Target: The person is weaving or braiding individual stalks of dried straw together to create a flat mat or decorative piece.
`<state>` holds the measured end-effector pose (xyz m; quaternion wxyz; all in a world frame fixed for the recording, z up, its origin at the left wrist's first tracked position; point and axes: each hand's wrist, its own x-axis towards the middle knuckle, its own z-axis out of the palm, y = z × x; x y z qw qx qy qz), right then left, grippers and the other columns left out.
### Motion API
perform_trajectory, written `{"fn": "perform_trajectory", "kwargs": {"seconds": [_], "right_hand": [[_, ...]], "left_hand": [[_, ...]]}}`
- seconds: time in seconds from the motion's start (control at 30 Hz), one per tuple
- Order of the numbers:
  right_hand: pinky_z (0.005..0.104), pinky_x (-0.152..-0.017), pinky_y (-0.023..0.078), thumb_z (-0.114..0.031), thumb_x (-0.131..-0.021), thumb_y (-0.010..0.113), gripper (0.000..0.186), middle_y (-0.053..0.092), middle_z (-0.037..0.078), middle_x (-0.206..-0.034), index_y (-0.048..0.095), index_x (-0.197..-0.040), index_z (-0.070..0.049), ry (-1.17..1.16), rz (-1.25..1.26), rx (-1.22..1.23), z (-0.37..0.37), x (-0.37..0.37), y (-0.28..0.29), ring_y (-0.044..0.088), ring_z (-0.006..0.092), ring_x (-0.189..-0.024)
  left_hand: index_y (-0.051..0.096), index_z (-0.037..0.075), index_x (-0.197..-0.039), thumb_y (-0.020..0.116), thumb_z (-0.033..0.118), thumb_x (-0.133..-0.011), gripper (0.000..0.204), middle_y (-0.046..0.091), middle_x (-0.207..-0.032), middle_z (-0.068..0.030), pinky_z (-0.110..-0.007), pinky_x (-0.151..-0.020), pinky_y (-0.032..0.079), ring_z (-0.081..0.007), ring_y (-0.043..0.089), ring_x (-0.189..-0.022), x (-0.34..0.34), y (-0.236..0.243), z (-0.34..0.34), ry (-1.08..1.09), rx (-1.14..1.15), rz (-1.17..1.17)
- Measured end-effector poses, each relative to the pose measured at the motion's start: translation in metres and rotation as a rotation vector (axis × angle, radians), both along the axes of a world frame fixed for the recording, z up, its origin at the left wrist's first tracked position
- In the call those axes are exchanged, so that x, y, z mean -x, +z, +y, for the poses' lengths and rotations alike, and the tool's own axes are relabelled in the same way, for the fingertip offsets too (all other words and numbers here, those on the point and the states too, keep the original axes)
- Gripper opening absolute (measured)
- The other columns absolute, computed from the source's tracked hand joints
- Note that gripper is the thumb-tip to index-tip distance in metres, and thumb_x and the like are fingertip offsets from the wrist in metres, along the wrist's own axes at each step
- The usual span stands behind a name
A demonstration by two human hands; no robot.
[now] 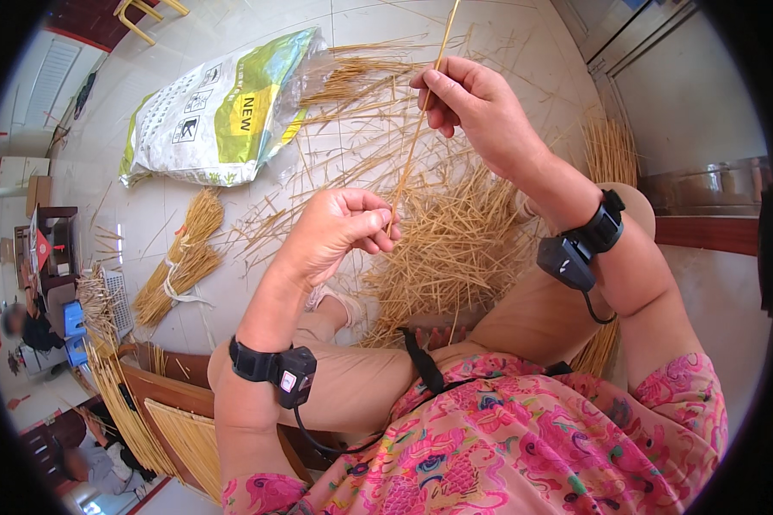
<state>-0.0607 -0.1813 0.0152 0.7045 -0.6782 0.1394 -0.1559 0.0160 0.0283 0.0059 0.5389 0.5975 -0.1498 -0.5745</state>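
Note:
A long, thin golden straw stalk runs slantwise between my hands, its upper end leaving the top of the head view. My left hand pinches the lower end between thumb and fingertips. Farther up the stalk, my right hand grips it with bent fingers, the thumb on top. Beneath both hands a loose heap of cut straw covers the tiles in front of my legs, with stray pieces scattered beyond it.
A white, green and yellow plastic sack lies far left, straw stalks sticking out of its mouth. Nearer is a tied straw bundle. Another bundle leans by the metal door at right. Two people sit far left.

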Motion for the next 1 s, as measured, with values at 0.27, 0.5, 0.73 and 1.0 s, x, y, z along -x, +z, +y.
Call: {"fn": "perform_trajectory", "kwargs": {"seconds": [0.27,0.5,0.73,1.0], "right_hand": [[0.0183,-0.051,0.041,-0.018,-0.094,0.045,0.022,0.055,0.0,-0.069,0.058,-0.09,0.0,-0.013,-0.013,0.001,0.0033,0.0,0.0022,0.051,0.0046,-0.059],[0.0174,-0.052,0.04,-0.02,-0.095,0.045,0.023,0.054,-0.001,-0.074,0.057,-0.094,-0.001,0.001,-0.026,0.012,0.0008,-0.0005,0.0005,0.05,0.0036,-0.061],[0.0181,-0.052,0.042,-0.018,-0.094,0.045,0.022,0.056,0.0,-0.07,0.058,-0.091,-0.001,-0.014,-0.008,0.064,0.0031,0.0004,-0.0003,0.052,0.0042,-0.06],[0.0183,-0.052,0.042,-0.019,-0.094,0.045,0.022,0.056,0.0,-0.07,0.059,-0.091,-0.001,-0.026,-0.004,0.05,0.0027,-0.0008,-0.0017,0.052,0.0041,-0.061]], "left_hand": [[0.06,0.0,-0.087,0.059,0.009,-0.082,0.01,0.064,-0.077,-0.009,-0.017,-0.051,0.044,-0.0074,0.057,-0.057,-0.0002,-0.0042,0.0009,-0.006,-0.025,-0.028],[0.059,0.001,-0.088,0.058,0.01,-0.083,0.01,0.063,-0.077,-0.0066,-0.017,-0.052,0.043,-0.0058,0.055,-0.058,0.0007,-0.0074,0.0003,0.044,-0.035,-0.039],[0.059,0.001,-0.089,0.06,0.009,-0.082,0.011,0.063,-0.077,-0.0077,-0.017,-0.053,0.044,-0.0075,0.056,-0.059,0.0043,-0.0023,-0.0021,0.044,0.015,-0.12],[0.06,-0.001,-0.089,0.059,0.01,-0.083,0.013,0.064,-0.077,-0.0084,-0.018,-0.055,0.045,-0.0084,0.057,-0.061,0.0037,-0.0057,-0.0012,0.083,0.016,-0.152]]}}
